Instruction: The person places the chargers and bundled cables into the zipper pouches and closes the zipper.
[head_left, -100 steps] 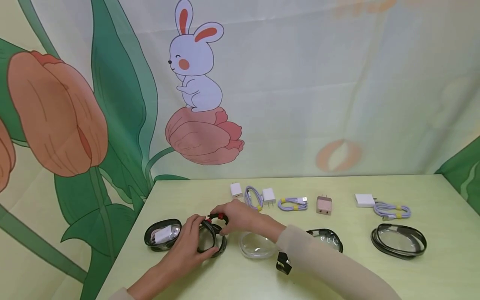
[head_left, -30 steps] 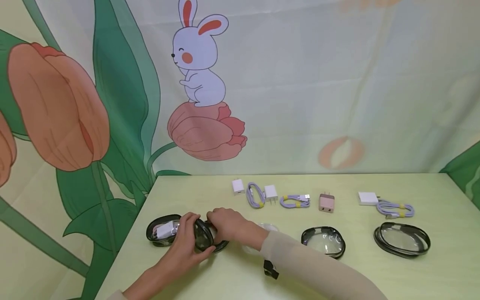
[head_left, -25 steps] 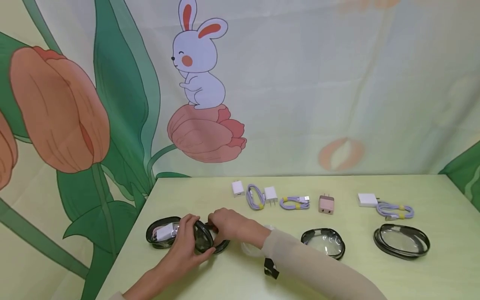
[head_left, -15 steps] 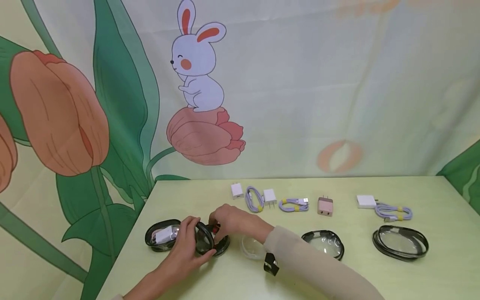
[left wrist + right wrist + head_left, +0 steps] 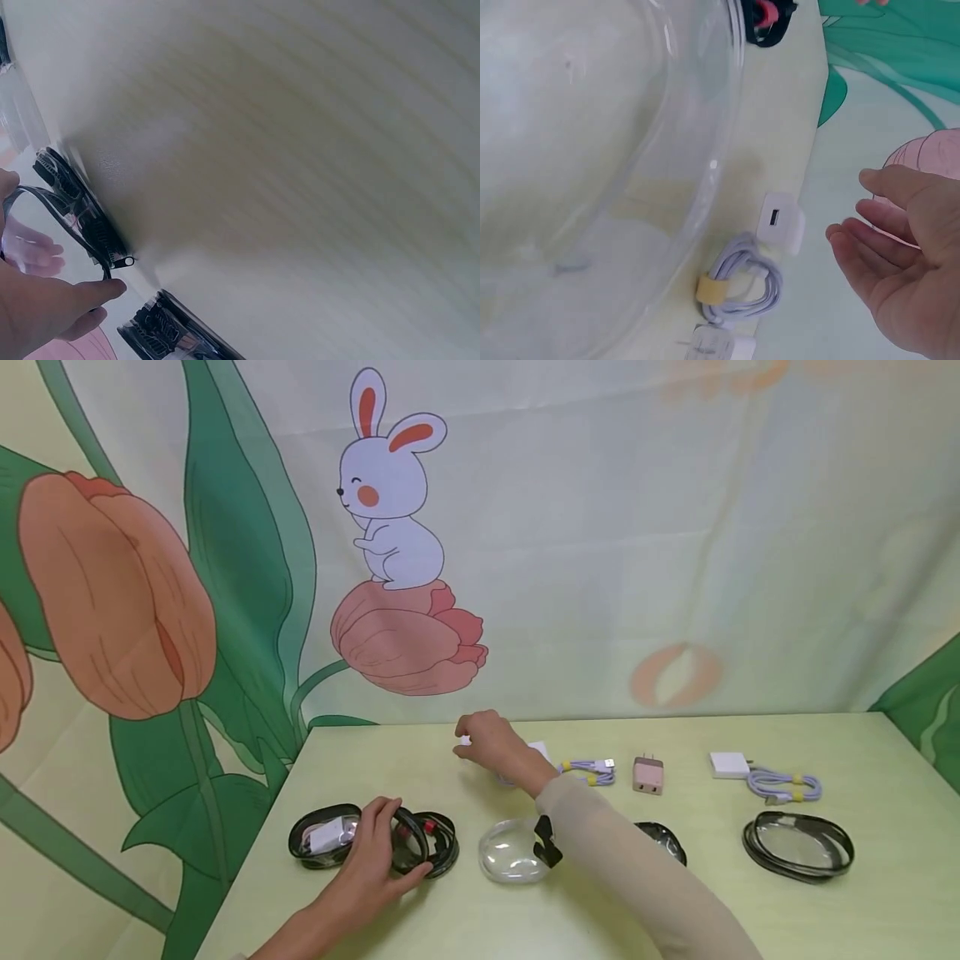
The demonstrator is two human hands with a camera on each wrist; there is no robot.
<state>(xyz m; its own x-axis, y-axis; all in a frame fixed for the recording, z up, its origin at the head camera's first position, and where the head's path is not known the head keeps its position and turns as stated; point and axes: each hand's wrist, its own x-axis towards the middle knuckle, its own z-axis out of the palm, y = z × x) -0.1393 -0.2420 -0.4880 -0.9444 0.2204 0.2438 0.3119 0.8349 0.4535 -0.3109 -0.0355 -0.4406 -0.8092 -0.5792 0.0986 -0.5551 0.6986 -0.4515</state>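
My left hand (image 5: 363, 872) pinches the raised lid (image 5: 410, 852) of a clear zip case with black trim (image 5: 450, 852), between thumb and fingers. In the left wrist view its zipper pull (image 5: 124, 262) hangs near my thumb. Inside the case lies a black cable with red bits (image 5: 429, 828), partly hidden by the lid. My right hand (image 5: 492, 745) hovers at the back left, fingers bent and apart, holding nothing. Just by it is a white charger plug (image 5: 780, 223), mostly covered by the hand in the head view. A coiled lilac cable (image 5: 742, 281) lies beside that plug.
Left stands a filled black-trimmed case (image 5: 324, 837). A clear case (image 5: 513, 853) and black-trimmed cases (image 5: 798, 846) lie to the right, one partly under my sleeve. Along the back are a lilac cable (image 5: 588, 770), pink charger (image 5: 648, 775), white charger (image 5: 729, 765) and another cable (image 5: 783, 785).
My right hand has left the black cable inside the case and moved back and right to the white charger plug. My left hand has kept its hold on the lid.
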